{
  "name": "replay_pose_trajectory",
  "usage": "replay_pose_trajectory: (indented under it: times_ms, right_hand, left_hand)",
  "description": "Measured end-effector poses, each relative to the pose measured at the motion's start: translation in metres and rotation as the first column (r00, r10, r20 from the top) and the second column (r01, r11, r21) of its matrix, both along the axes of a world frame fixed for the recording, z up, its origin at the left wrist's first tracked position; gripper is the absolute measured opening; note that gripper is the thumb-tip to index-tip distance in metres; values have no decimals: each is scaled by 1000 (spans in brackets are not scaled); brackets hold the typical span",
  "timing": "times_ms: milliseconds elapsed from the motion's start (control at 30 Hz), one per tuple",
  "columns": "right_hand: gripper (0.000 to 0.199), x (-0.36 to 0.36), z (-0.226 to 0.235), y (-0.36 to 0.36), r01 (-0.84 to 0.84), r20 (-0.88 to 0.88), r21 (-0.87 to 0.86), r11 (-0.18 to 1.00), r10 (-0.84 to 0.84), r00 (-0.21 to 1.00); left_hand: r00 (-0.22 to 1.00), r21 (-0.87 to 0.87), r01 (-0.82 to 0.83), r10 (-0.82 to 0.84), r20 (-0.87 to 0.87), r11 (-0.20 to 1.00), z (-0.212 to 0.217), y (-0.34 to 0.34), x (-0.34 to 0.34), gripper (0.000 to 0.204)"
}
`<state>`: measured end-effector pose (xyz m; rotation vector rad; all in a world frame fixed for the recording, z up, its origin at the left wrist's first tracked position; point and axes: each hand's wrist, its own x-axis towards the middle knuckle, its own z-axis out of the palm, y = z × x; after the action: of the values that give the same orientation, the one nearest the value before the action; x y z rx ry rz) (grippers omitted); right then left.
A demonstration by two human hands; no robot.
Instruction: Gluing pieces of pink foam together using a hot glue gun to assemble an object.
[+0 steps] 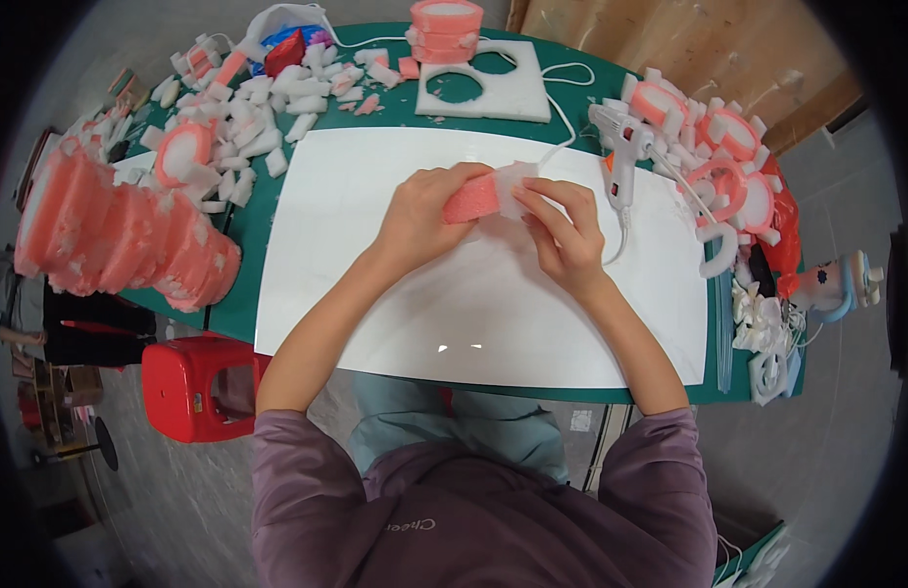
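Note:
Above the middle of a white board (pixel 454 314), my left hand (pixel 415 211) is closed round a small pink foam piece (pixel 472 199), thumb below and fingers above. A thin, whitish, see-through sheet (pixel 515 182) lies against the right end of the foam. My right hand (pixel 569 231) pinches this sheet between thumb and fingertips. Whether the sheet is stuck to the foam cannot be told. A white glue gun (pixel 622 157) with a cable stands just beyond my right hand, near the board's far right edge.
Stacked pink foam rings (pixel 121 230) stand on the green table (pixel 240 299) at left, beside loose white foam chunks (pixel 246 122). At the back sit a white foam sheet with round holes (pixel 517 88) and a pink roll (pixel 444 31). Pink-and-white rings (pixel 730 132) crowd the right. A red stool (pixel 184 387) is left.

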<state>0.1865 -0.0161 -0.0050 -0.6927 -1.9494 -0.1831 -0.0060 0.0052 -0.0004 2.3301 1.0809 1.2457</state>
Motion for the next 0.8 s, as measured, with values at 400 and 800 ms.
replay_pose_trajectory:
  times_ms: [400,800]
  right_hand:
    - [36,-2,-2,-7,48,37,-5,999,-48,998]
    - [40,1,-6,-6,5,60,-76,997,0,998]
  left_hand:
    - [994,35,105,-105,9,994,-1,3,-4,37]
    - [966,20,177,-177,186,984,-9,5,-1,37]
